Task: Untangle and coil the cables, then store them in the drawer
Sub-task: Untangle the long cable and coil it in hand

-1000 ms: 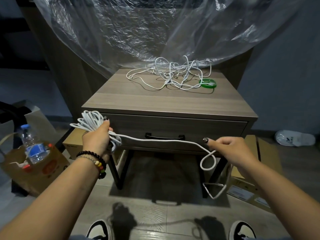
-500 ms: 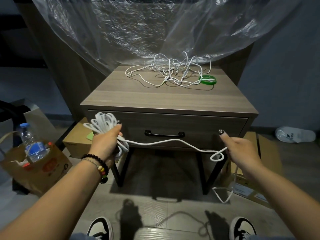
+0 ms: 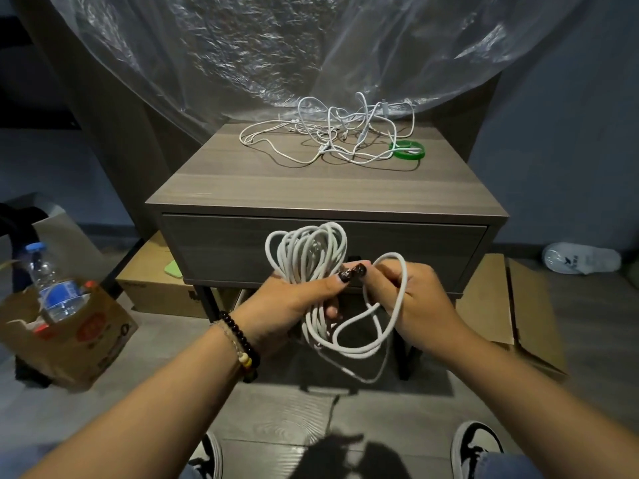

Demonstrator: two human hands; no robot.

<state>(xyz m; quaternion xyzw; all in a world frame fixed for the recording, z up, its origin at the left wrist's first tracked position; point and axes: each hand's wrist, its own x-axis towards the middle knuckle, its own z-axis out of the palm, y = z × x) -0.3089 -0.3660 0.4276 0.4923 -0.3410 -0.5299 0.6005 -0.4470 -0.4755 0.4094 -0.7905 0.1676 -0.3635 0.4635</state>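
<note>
The left hand grips the white cable coil in front of the closed drawer, fingers curled round the bundled turns. Just beside it, the right hand pinches 1 loose loop against the coil. That last loop could slip or cross the others if either grip eases, and the tangled cables on the nightstand await untangling.
</note>
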